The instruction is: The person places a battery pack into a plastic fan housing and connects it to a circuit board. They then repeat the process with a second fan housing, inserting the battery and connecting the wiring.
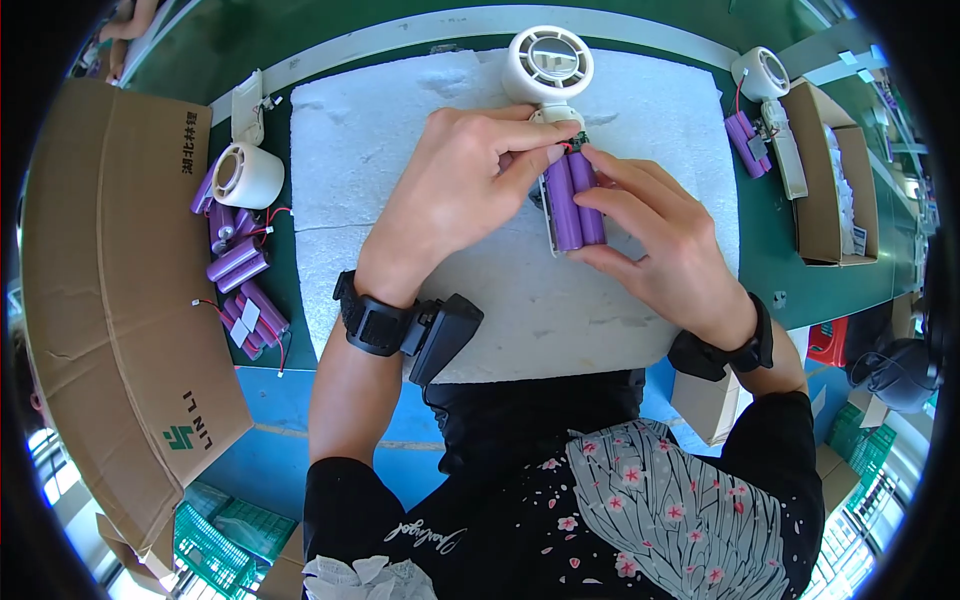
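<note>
A white handheld fan lies on the foam sheet, its round head pointing away from me and its handle opened up. Two purple cylindrical battery cells sit side by side at the handle. My left hand is closed at the handle's upper end, thumb and fingers by a small green circuit board and a bit of red wire. My right hand grips the cells from the right, with fingertips along their side and near their upper end. The left fingers cover part of the board and wiring.
Purple battery packs with wires and another fan lie left of the foam sheet, beside a large cardboard box. At the right are a third fan, a battery pack and an open carton.
</note>
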A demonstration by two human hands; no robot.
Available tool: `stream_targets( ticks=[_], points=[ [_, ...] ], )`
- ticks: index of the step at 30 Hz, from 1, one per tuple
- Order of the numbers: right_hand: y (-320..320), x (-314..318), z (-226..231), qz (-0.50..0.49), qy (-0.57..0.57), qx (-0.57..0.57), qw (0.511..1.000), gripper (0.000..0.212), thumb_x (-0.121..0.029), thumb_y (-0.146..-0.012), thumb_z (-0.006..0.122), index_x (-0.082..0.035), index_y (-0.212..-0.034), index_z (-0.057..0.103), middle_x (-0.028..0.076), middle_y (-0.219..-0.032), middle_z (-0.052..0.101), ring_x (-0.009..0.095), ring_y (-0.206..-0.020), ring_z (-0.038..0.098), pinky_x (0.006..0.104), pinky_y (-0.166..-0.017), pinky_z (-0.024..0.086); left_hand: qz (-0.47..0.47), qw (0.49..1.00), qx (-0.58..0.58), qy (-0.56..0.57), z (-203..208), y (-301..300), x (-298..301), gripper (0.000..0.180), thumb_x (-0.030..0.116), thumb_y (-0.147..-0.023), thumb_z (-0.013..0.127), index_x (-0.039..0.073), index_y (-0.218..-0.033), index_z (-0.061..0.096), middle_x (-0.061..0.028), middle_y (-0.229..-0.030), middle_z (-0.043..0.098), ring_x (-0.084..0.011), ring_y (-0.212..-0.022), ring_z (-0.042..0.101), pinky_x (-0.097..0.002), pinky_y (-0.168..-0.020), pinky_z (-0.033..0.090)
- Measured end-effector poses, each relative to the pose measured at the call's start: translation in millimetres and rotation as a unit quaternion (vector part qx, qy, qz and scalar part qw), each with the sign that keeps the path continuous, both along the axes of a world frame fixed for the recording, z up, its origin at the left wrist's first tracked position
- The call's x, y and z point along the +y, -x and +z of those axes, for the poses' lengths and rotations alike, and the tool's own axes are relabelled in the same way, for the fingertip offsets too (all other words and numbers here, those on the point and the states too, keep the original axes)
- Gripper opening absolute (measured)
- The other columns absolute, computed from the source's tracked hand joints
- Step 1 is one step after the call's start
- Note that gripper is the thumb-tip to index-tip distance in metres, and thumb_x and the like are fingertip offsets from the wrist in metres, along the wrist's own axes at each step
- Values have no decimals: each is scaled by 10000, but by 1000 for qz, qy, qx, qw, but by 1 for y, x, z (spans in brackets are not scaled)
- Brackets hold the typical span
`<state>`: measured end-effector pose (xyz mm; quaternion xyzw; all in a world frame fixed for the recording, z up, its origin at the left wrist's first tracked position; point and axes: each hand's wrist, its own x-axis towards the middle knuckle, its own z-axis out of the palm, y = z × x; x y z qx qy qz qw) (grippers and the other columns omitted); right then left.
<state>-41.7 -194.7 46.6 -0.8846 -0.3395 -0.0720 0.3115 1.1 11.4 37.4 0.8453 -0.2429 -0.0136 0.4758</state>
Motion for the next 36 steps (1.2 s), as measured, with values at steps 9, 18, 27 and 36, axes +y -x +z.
stream_targets(
  ticks=[9,18,27,36],
  points=[
    [-4,3,-2,-15,-52,89,995,499,-17,-598,841,-35,-1006,555,121,-1206,542,292,-964,612,347,-822,548,8,999,41,1,-2,0,2,316,93,-788,724,80,-1103,697,-117,-926,702,-143,-760,650,-269,-699,512],
    [-17,4,-5,23,-90,194,977,750,49,-606,803,-107,-1239,431,89,-1204,428,221,-1001,509,328,-853,502,-9,997,71,12,-3,2,4,452,203,-668,834,111,-1091,707,-111,-777,679,-159,-666,619,-274,-662,511],
    [-18,6,-8,-5,-87,227,970,866,22,-579,825,-132,-1317,400,67,-1209,422,200,-984,502,323,-830,460,8,997,74,6,-11,1,3,454,229,-645,843,129,-1070,716,-141,-779,695,-198,-651,657,-290,-658,522],
    [-24,0,-2,41,-53,153,986,770,-35,-554,863,-78,-1243,522,95,-1205,460,232,-1023,544,313,-810,492,13,995,76,57,-6,-1,3,463,125,-665,838,99,-1108,704,-22,-679,637,-52,-596,510,-226,-582,453]
  ],
)
